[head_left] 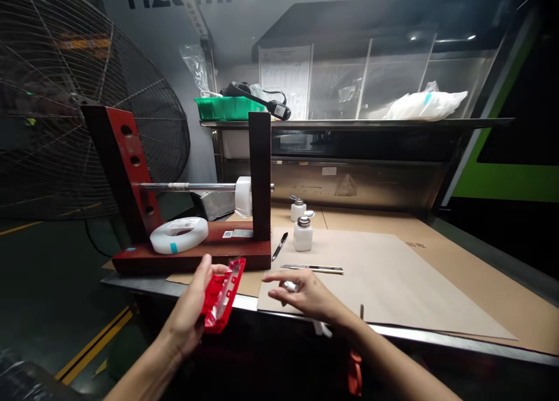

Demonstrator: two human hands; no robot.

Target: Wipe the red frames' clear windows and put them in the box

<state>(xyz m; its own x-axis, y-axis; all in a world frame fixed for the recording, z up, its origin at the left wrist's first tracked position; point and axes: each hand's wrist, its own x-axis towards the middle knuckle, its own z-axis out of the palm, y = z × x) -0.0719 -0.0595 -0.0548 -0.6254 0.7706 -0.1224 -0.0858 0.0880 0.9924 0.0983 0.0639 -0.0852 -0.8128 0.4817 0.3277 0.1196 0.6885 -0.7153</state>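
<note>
My left hand [191, 308] is closed round a red plastic part [227, 296], held tilted in front of the bench edge. Clear shiny film lies along the part's face. To the right, my right hand [305, 296] hovers over the bench's front edge, thumb and index finger apart. A crumpled whitish piece [290, 286] shows tucked among its curled fingers; its kind cannot be made out. White material [322, 329] hangs just below that hand. Beyond it lie a silver pen-like tool [312, 268] and a black pen [280, 246].
A dark red wooden stand [259, 180] carries a metal rod with a white tape roll [243, 196]; another roll [179, 236] lies on its base. Two white pump bottles [303, 236] stand on cardboard [393, 279]. A green bin [229, 108] sits on the shelf. A large fan [144, 98] stands left.
</note>
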